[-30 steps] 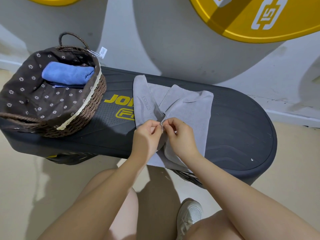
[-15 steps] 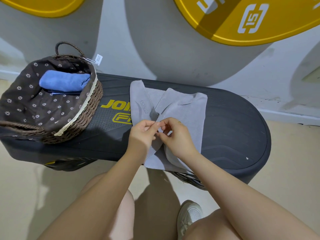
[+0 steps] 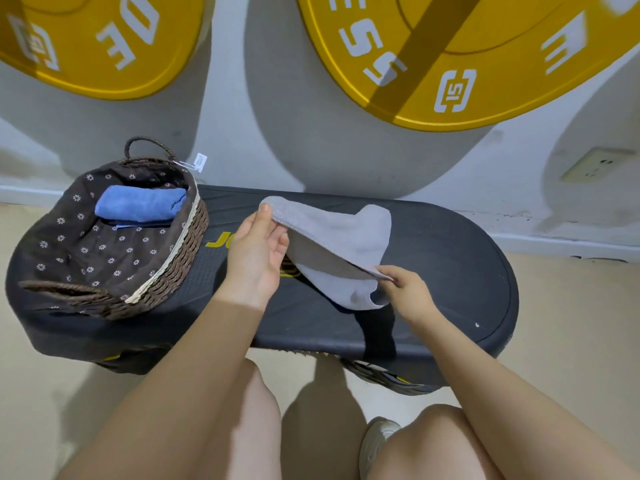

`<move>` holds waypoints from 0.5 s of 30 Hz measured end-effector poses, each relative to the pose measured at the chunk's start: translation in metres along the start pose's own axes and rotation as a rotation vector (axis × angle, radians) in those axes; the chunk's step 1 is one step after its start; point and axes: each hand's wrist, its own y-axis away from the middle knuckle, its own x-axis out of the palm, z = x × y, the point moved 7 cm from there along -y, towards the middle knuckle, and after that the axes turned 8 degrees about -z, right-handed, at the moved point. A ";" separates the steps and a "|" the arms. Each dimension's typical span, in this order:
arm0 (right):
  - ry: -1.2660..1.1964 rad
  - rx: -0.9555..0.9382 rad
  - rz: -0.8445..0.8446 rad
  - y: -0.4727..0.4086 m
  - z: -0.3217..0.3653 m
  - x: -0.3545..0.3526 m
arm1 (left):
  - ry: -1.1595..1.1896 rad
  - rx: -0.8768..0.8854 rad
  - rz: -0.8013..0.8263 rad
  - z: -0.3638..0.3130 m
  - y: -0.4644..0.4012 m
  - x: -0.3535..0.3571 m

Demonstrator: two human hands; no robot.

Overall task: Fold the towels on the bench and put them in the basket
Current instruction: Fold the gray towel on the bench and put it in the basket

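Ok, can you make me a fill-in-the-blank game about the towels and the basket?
1. The towel lying in the basket is ____.
2. The left hand and right hand both hold the ____ towel.
3. The basket sits on the ____ end of the bench.

Missing words: blue; grey; left

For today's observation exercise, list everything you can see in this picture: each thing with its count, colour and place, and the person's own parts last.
Folded blue towel: one, blue, inside the basket.
Woven brown basket with flowered lining: one, brown, bench's left end.
Grey cloth towel: one, grey, lifted over the bench middle.
Black padded bench: one, black, against the wall.
Yellow weight plates: two, yellow, on the wall.
Wall socket: one, pale, right wall.
White shoe: one, floor.
Left hand: pinches the towel.
Right hand: pinches the towel.
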 end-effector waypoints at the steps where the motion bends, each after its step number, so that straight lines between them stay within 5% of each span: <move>1: 0.118 -0.007 -0.053 -0.001 -0.005 -0.009 | 0.009 -0.010 -0.002 -0.002 0.001 0.003; 5: 0.298 0.126 -0.317 0.001 -0.019 -0.052 | 0.049 -0.042 -0.022 -0.009 0.006 0.012; 9: -0.458 0.432 -0.521 0.009 -0.018 -0.086 | 0.072 -0.062 -0.066 -0.013 0.007 0.012; 15: -1.224 0.369 -0.558 0.005 0.034 -0.109 | 0.131 -0.082 -0.093 -0.022 0.011 0.019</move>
